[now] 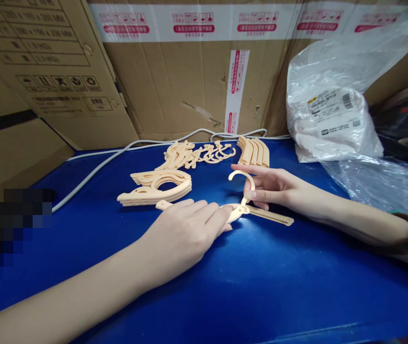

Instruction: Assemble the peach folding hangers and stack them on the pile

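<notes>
My left hand point(192, 224) is wrapped round the arm of a cream plastic folding hanger point(240, 210), covering much of it. One arm end pokes out left of my knuckles, and another slotted arm stretches to the right. My right hand point(270, 186) pinches the hanger's hook point(251, 184) near its base between thumb and fingers, with the index finger stretched out above. The hook stands up from the joint, curving left. Behind my left hand lies a stack of folded hanger pieces point(157, 188). Farther back are a heap of loose hooks point(204, 155) and a row of curved arms point(253, 152).
A blue table surface point(261, 286) lies under everything. Cardboard boxes point(175, 86) wall off the back and left. A white cable point(98, 179) runs along the left and rear. At back right stands a white plastic bag point(333, 119) with clear film point(379, 181) beside it.
</notes>
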`<control>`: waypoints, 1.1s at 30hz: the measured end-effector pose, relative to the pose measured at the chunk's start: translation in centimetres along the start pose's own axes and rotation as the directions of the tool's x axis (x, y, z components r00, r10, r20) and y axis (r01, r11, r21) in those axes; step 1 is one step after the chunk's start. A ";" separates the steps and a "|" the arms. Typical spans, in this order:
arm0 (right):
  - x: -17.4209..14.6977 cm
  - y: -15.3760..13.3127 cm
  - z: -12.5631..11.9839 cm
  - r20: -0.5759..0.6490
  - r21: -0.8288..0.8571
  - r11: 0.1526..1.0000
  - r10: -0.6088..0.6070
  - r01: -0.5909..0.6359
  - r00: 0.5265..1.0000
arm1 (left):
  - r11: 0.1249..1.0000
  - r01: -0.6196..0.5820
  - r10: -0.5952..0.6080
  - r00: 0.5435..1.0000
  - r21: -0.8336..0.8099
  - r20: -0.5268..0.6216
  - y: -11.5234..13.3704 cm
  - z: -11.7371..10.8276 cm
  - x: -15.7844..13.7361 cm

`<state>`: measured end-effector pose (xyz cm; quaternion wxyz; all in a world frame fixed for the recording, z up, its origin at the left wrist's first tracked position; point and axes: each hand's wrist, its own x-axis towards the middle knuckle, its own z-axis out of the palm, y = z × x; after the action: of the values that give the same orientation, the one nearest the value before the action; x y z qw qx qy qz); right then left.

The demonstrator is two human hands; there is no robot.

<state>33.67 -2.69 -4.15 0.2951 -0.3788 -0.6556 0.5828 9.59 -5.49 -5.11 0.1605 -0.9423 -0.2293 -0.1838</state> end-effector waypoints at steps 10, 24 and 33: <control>-0.2 -0.2 0.3 -0.013 0.027 1.000 -0.012 0.013 1.000 | 1.000 0.027 -0.027 1.000 -0.016 -0.003 -0.1 0.0 0.0; -0.8 0.5 0.7 -0.011 -0.705 0.679 -0.300 0.205 0.954 | 0.294 0.655 -0.382 0.748 -0.696 0.543 -0.1 -1.2 1.1; -0.9 0.4 0.1 0.177 -0.910 0.292 -0.367 0.294 0.913 | -0.345 0.654 -0.272 0.616 -0.673 0.739 -1.0 -0.7 1.4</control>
<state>34.14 -3.45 -4.54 0.1669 -0.3530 -0.9202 0.0290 10.11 -4.37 -3.69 -0.6840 -0.5666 -0.4119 -0.2036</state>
